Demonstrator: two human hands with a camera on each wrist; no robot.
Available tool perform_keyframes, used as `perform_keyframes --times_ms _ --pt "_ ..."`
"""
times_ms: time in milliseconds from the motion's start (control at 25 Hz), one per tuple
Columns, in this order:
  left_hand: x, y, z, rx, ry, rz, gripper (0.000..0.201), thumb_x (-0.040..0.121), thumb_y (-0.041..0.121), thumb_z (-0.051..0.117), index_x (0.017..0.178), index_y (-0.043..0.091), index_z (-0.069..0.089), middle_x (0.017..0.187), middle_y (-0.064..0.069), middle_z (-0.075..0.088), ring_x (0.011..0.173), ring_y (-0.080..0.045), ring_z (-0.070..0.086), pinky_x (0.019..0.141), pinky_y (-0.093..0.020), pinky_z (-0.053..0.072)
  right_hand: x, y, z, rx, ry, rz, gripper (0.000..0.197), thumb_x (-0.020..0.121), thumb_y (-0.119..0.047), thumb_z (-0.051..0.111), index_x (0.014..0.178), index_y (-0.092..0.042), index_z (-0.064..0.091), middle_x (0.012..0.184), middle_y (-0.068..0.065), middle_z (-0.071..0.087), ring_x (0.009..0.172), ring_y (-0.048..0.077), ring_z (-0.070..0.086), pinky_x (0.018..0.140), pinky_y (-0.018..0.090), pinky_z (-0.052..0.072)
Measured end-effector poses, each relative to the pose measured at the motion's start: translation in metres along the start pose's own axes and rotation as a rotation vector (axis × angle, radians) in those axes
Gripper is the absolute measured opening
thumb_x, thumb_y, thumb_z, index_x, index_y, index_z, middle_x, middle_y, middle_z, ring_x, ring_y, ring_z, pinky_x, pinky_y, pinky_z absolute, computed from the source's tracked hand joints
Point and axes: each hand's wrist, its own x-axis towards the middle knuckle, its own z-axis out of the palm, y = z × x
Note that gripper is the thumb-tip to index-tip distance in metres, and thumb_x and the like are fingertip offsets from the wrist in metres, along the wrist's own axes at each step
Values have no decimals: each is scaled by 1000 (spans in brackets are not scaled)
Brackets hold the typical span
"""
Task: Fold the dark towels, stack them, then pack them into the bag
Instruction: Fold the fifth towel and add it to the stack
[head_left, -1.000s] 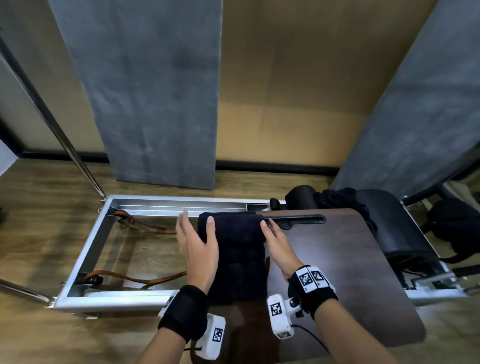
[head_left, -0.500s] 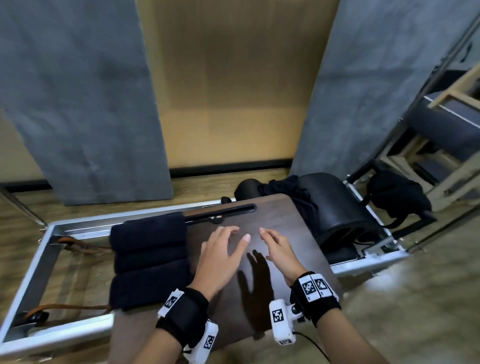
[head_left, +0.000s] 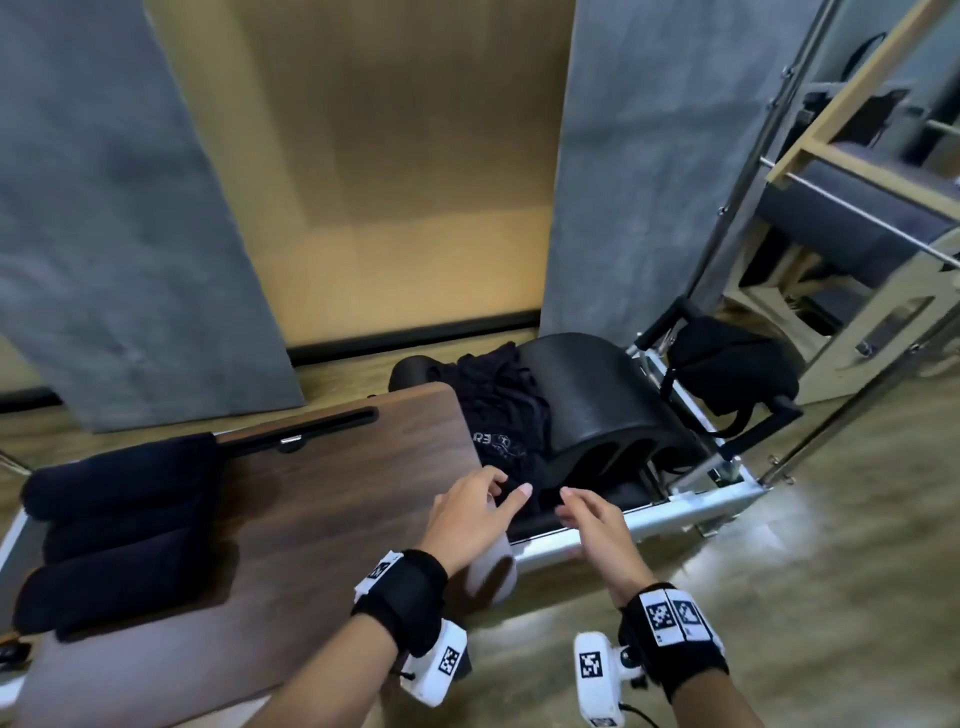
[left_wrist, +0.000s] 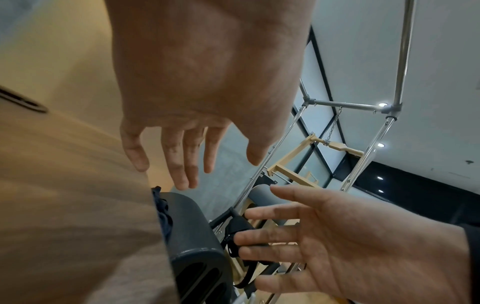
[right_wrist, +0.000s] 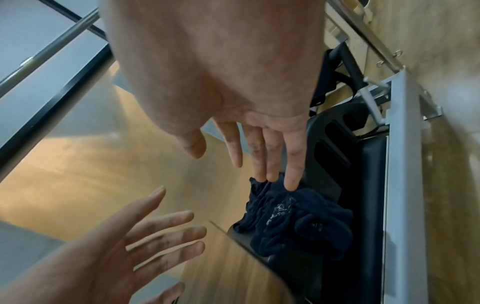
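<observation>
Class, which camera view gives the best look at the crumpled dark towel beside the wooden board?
The right wrist view: the crumpled dark towel fills the lower middle, its folds and pale print sharp. The head view shows it whole but smaller, between the wooden board and the black arched pad. The left wrist view catches only an edge.

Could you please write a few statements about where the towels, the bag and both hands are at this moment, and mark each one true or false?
1. A stack of folded dark towels lies at the left end of the wooden board. True.
2. The left hand grips a folded towel. False: its fingers are spread and hold nothing.
3. A crumpled dark towel lies beside the black curved pad, off the board's right end. True.
4. The right hand presses flat on the board. False: it hovers open past the board's right edge.
5. The black bag sits on the board. False: it hangs beyond the pad.
</observation>
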Motion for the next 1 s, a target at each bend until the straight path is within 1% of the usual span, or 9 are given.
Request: perform_keyframes --times_ms 80,360,480,600,760,840,920,960,1000 --pt "9 21 14 -10 0 -16 46 99 69 52 124 32 63 114 14 66 107 -10 64 103 -44 49 9 5 -29 2 7 13 16 104 -36 60 107 -26 72 113 6 73 111 19 67 95 52 55" --pt "58 35 31 -160 29 -106 31 106 43 57 123 18 66 109 4 68 102 -16 64 97 -40 54 73 4 -66 -110 -50 58 17 104 -30 61 107 -18 73 110 8 75 106 24 71 88 49 60" --pt "91 32 41 -237 37 -146 28 106 39 58 120 17 68 107 3 70 99 -16 65 94 -34 53 117 -2 -67 -215 -113 81 17 104 -24 59 109 -16 73 115 8 75 101 21 70 74 38 57" --pt "134 24 51 -252 25 -207 27 105 36 60 122 16 68 105 4 70 95 -12 64 91 -29 51 176 -11 -56 -365 -195 93 17 105 -23 58 109 -15 73 113 7 73 95 18 69 73 35 54" --pt "193 10 60 -236 -89 -316 28 105 32 59 127 16 66 110 2 69 107 -20 66 102 -36 52 258 -17 -28 -580 -326 118 24 104 -22 54 116 -14 73 115 9 72 96 19 69 64 30 55" --pt "212 6 64 -230 -157 -369 28 105 32 56 129 19 64 111 3 67 109 -21 65 103 -40 52 289 -14 -12 -660 -391 136 23 102 -15 54 109 -11 75 109 13 70 99 26 68 70 36 57" --pt "228 0 69 -235 -183 -428 26 105 33 54 128 24 62 109 6 66 107 -22 65 101 -42 54 320 -9 7 -752 -448 136 21 98 -6 55 88 -11 72 109 14 65 99 29 63 84 45 58" --pt "235 -3 72 -228 -185 -452 25 104 33 53 127 25 62 108 7 66 106 -22 65 100 -43 54 335 -5 17 -808 -475 142 20 98 -5 55 89 -8 72 125 15 61 111 29 61 92 44 57" --pt "240 -6 74 -216 -187 -472 25 104 33 52 126 26 62 109 7 66 105 -22 66 99 -44 55 347 -1 26 -857 -495 145 20 98 -6 55 102 -4 75 149 14 50 130 29 55 99 38 52"
